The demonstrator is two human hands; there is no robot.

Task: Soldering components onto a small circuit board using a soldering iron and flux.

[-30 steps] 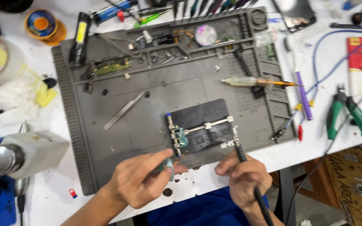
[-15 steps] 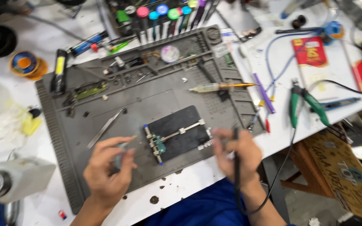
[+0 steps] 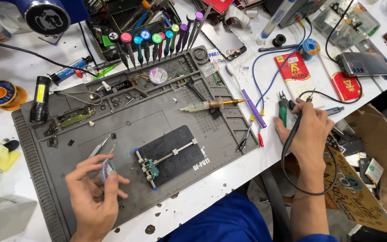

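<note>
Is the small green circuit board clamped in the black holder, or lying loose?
Clamped: the green circuit board sits between the metal rails of the black holder on the grey mat.

A matt grey rubbery work mat (image 3: pixel 126 130) with ribbed edges covers a glossy white tabletop (image 3: pixel 19 67) speckled with dark stains. Near centre, a dull black board holder (image 3: pixel 175 154) carries shiny metal rails. Metal tweezers (image 3: pixel 98 146) gleam to its left; at far right lies a glossy-screened phone (image 3: pixel 363 63).
</note>
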